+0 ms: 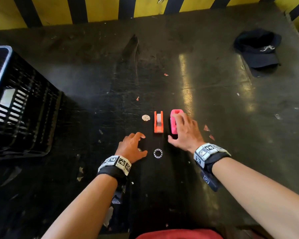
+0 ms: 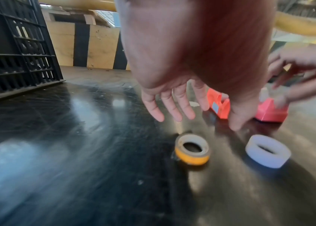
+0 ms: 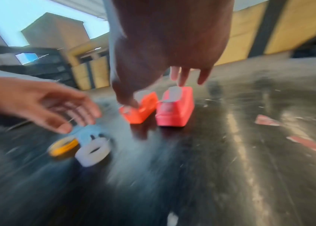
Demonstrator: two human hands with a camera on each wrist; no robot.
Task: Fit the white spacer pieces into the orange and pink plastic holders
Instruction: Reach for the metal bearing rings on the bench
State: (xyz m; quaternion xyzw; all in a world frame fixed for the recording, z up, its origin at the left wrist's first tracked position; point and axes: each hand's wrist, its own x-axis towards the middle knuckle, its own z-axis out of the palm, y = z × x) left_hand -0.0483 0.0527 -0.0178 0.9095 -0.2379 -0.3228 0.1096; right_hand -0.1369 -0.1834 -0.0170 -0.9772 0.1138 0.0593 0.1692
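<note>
The orange holder (image 1: 158, 121) stands on the dark table with a white piece (image 1: 159, 119) in its slot. Beside it on the right is the pink holder (image 1: 174, 112). My right hand (image 1: 173, 126) hovers over the pink holder with loose fingers, the thumb hanging near the orange holder (image 3: 139, 110); whether it touches is blurred. A white piece (image 3: 173, 93) shows on top of the pink holder (image 3: 174, 113). A white ring spacer (image 1: 157, 153) lies flat in front of the holders. My left hand (image 1: 142, 144) is spread above a yellow tape roll (image 2: 192, 151), left of the white ring (image 2: 268, 150), holding nothing.
A black slatted crate (image 1: 19, 104) stands at the left. A dark cap (image 1: 261, 49) lies at the far right. A small round disc (image 1: 145, 117) rests left of the orange holder. Red scraps (image 1: 208, 131) lie right of the pink holder. A yellow-and-black striped wall (image 1: 102, 9) bounds the back.
</note>
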